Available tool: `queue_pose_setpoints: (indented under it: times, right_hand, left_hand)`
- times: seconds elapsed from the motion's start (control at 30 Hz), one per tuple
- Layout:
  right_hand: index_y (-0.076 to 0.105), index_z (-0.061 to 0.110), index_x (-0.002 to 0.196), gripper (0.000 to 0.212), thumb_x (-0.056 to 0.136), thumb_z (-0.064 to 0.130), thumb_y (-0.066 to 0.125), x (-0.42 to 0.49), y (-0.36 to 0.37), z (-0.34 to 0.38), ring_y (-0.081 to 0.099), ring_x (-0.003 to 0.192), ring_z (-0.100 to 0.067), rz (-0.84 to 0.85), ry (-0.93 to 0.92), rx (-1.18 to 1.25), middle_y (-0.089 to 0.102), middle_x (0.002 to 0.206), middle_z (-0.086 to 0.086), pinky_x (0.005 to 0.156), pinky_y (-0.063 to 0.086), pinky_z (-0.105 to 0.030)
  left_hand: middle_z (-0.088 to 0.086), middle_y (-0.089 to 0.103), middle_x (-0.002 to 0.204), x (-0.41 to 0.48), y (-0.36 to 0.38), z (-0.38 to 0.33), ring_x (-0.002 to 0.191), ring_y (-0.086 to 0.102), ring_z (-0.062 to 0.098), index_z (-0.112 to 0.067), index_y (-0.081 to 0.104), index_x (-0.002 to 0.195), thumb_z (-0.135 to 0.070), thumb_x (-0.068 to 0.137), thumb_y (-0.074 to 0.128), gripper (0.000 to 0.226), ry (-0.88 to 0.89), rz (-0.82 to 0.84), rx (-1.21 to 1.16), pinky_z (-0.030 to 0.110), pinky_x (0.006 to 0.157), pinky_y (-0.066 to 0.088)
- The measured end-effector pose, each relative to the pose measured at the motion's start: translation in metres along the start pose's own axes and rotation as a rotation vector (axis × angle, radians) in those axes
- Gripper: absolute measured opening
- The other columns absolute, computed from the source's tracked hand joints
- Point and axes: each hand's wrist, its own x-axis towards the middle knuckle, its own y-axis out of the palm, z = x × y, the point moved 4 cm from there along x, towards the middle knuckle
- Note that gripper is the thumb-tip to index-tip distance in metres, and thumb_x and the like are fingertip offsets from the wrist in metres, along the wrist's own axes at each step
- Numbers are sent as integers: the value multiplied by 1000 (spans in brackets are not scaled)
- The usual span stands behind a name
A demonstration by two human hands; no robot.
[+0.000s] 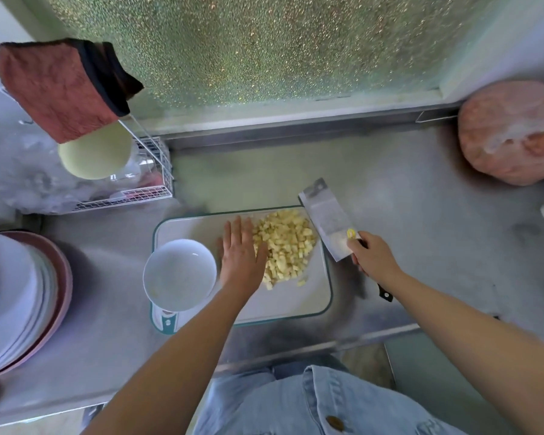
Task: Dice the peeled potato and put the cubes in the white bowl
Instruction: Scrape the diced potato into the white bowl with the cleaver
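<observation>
Denim shirt (311, 403) cut off below; left hand (241, 255) flat, hiding some potato cubes (291, 243); right hand (372, 257) grips cleaver (325, 219).

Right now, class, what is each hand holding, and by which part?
The right hand grips the cleaver by its handle, just behind the blade. The left hand holds nothing; it lies open beside the potato cubes.

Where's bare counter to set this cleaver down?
Bare counter right of the cutting board, up to the pink bag; also the strip behind the board, below the window ledge. Crowded left: white bowl, plate stack, wire rack; potato cubes cover the board's far half.
</observation>
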Motion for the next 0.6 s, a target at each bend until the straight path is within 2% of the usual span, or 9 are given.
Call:
queue_pose_setpoints:
  times: [0.1, 0.23, 0.43, 0.6]
  right_hand:
    - [46, 13, 67, 27, 93, 21, 47, 4, 2, -2, 41, 40, -15, 45, 7, 19, 51, 54, -3, 43, 34, -23]
    - [44, 15, 64, 31, 94, 22, 47, 6, 4, -1, 40, 42, -15, 82, -1, 8, 49, 53, -4, 42, 34, -24]
    - [39, 14, 64, 32, 95, 23, 47, 6, 5, -2, 37, 46, -17, 156, -12, -9, 45, 53, -4, 48, 32, -26]
    - [39, 13, 66, 33, 96, 24, 47, -1, 19, -7, 34, 45, -13, 248, -10, 9, 41, 48, 4, 48, 28, -24]
  left_hand:
    - [5, 1, 162, 3, 4, 0, 148, -7, 21, -15, 6, 154, -40, 102, 30, 62, -11, 29, -41, 42, 120, -1]
    - [5, 4, 161, 4, 10, 0, 148, -5, 20, -14, 7, 154, -37, 102, 31, 61, -15, 31, -50, 41, 120, -4]
    - [4, 6, 161, 3, 13, 4, 148, -5, 19, -13, 10, 154, -39, 102, 29, 61, 11, 32, -50, 39, 120, -4]
    - [4, 8, 161, 0, 14, 2, 148, -3, 19, -13, 11, 153, -38, 102, 29, 60, 22, 27, -63, 39, 120, -3]
